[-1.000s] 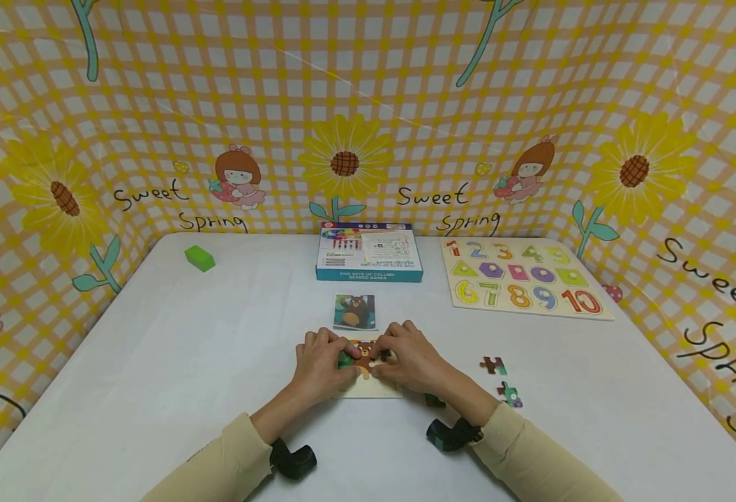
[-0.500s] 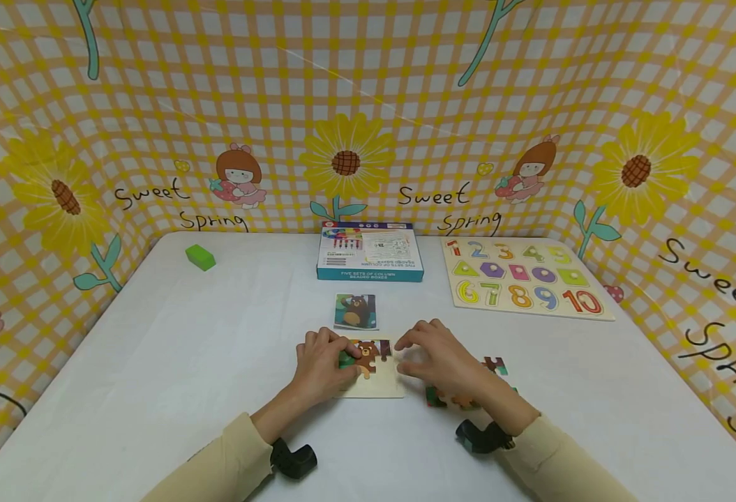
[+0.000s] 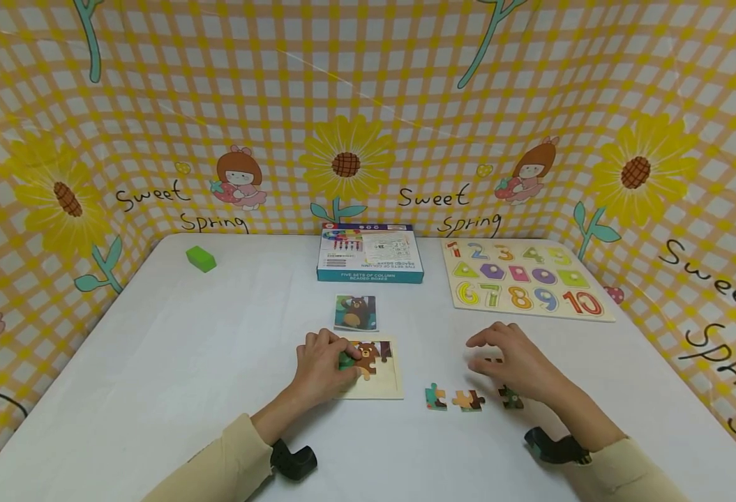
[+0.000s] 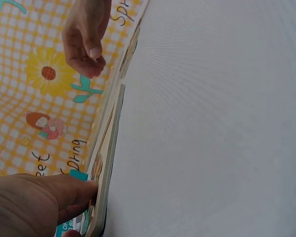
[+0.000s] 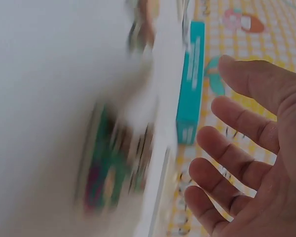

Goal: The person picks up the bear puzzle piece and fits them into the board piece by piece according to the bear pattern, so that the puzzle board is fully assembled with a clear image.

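My left hand (image 3: 325, 364) presses its thumb and a fingertip onto the bear puzzle pieces (image 3: 366, 353) in the left part of a wooden tray (image 3: 385, 392). The left wrist view shows that hand (image 4: 44, 200) with fingertips down on the tray (image 4: 111, 143). A dark piece (image 3: 386, 348) lies at the tray's upper right. My right hand (image 3: 518, 364), fingers apart and holding nothing visible, hovers over the loose pieces. Beneath it a brown piece (image 3: 493, 360) is mostly hidden and a green one (image 3: 511, 398) partly; a teal piece (image 3: 434, 397) and an orange-brown piece (image 3: 469, 400) lie nearer the tray.
A bear picture card (image 3: 355, 312) lies behind the tray, with a teal-edged box (image 3: 370, 275) farther back. At the back right is a number board (image 3: 524, 275); a green block (image 3: 201, 259) sits at the back left.
My right hand has moved off the tray to the right, over the loose pieces, uncovering the dark piece and the two nearer loose ones. My left hand has stayed in place.
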A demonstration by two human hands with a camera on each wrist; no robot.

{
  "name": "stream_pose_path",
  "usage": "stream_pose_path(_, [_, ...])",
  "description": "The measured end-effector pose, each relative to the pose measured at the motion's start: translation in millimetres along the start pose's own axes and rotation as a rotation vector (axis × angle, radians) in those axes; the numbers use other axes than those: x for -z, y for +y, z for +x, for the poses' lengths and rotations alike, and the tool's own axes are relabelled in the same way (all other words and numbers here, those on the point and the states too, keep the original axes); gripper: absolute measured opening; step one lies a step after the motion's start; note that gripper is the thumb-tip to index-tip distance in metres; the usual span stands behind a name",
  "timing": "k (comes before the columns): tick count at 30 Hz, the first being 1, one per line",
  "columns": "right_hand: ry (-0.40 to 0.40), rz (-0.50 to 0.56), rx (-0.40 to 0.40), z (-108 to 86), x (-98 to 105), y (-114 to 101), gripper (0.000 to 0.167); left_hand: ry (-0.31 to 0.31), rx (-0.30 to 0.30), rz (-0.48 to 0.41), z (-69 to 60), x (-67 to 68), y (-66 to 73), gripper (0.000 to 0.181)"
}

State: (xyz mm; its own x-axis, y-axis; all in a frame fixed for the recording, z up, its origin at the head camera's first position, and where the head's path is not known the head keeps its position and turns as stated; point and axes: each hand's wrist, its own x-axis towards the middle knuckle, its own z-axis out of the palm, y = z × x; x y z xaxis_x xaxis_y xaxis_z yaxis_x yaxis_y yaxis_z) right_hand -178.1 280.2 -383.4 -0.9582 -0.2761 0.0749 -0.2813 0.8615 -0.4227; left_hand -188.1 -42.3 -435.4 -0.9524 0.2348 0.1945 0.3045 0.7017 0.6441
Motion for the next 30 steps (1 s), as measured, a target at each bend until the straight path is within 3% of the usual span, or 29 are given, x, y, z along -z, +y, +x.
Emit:
stream_pose_path(11, [-0.005, -0.028, -0.072, -18.7, 7.9, 38.7, 0.032, 0.006, -0.012, 0.005, -0.2, -1.3, -1.1, 0.012])
stream_pose_path(30, [0.009, -0.044, -0.05, -20.9, 1.0, 56.0, 0.033, 0.0, 0.002, 0.015, 0.6, -1.0, -0.5, 0.011])
